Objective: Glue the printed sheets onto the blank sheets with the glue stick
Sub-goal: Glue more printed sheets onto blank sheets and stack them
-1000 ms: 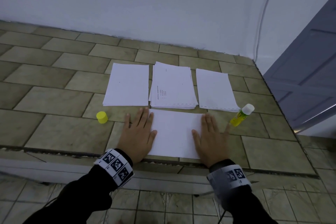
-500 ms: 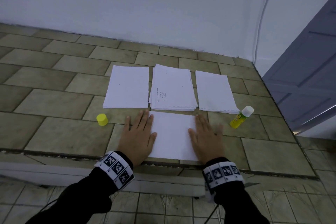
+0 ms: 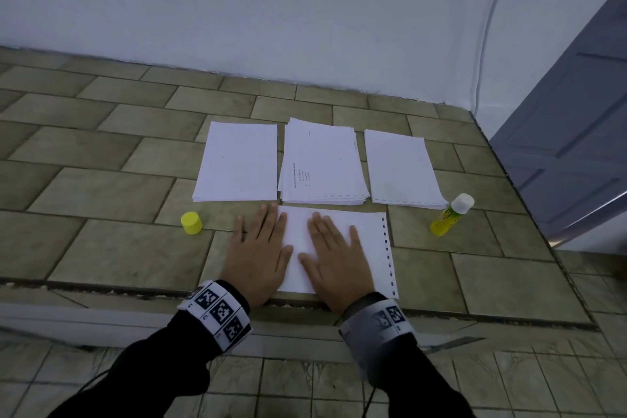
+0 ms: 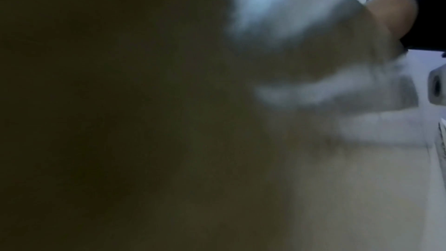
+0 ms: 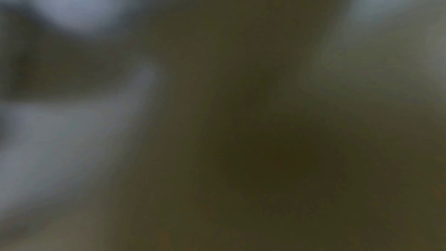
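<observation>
Pressing flat, both grips lie wide with fingers straight: left hand (image 3: pixel 258 258) on the left edge of the sheet (image 3: pixel 369 248) at lower centre, right hand (image 3: pixel 339 265) on its middle. Above it lie three stacks (image 3: pixel 322 163); the uncapped glue stick (image 3: pixel 449 215) rests to the right, its cap (image 3: pixel 191 223) to the left. Judging by those stacks, plenty remains.

Lying on the tiled ledge (image 3: pixel 101 193): three paper stacks (image 3: pixel 239 163) (image 3: pixel 322 163) (image 3: pixel 402 170), one single sheet (image 3: pixel 369 248), one glue stick (image 3: pixel 449 215), one yellow cap (image 3: pixel 191 223). Two hands (image 3: pixel 258 254) (image 3: pixel 337 261) resting flat.
</observation>
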The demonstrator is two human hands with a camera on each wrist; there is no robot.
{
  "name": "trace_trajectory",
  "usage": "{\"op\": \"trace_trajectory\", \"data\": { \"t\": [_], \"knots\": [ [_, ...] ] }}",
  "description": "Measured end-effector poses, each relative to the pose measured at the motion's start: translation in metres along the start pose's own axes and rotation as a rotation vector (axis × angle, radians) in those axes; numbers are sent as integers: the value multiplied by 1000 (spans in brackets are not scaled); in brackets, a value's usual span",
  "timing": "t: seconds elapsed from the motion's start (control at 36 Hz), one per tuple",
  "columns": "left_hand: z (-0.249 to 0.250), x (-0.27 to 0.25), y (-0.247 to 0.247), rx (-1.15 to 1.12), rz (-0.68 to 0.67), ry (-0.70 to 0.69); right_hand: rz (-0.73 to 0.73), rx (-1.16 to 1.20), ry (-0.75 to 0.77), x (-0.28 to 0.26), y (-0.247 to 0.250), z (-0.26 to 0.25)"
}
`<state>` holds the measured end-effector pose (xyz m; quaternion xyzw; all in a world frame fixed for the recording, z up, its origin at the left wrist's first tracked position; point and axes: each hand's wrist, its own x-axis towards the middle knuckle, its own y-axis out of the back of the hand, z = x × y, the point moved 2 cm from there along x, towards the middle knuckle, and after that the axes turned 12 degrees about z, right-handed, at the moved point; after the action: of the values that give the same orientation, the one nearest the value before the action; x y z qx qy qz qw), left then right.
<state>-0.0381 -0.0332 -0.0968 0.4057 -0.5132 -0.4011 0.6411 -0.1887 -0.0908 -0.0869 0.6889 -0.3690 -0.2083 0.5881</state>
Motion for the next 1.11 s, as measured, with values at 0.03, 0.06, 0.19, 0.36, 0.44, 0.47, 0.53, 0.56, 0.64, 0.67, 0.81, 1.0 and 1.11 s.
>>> {"op": "trace_trajectory", "data": {
  "t": [0.03,0.06,0.19,0.36,0.44,0.47,0.53,0.56,0.64,0.67,0.81,1.0,1.11],
  "knots": [
    [-1,0,0,6,-2,2,7,-17,-7,-2,3,9],
    [-1,0,1,9,-5,2,10,-43,-20,-6,6,20],
    [-1,-2,2,10,-39,10,-33,-101,-203,-25,26,83],
    [-1,-1,1,8,-94,21,-113,12,-298,-29,68,90],
    [-2,0,3,15,-107,22,-84,225,-280,-19,96,79],
    [-2,0,3,17,-114,19,-91,241,-268,-15,101,76],
    [-2,0,3,21,-128,9,-108,186,-241,-4,103,73],
    [-2,0,3,22,-134,6,-126,145,-230,2,102,72],
    [-2,-1,2,22,-156,12,-207,6,-236,16,87,74],
    [-2,-1,2,18,-160,12,-218,-38,-241,18,82,75],
    [-2,-1,2,-1,-162,9,-174,-249,-195,26,73,83],
    [-2,-3,4,10,-190,7,-135,-53,-229,37,87,86],
    [-2,-4,6,-36,-153,6,-44,129,-232,33,118,84]
  ]
}}
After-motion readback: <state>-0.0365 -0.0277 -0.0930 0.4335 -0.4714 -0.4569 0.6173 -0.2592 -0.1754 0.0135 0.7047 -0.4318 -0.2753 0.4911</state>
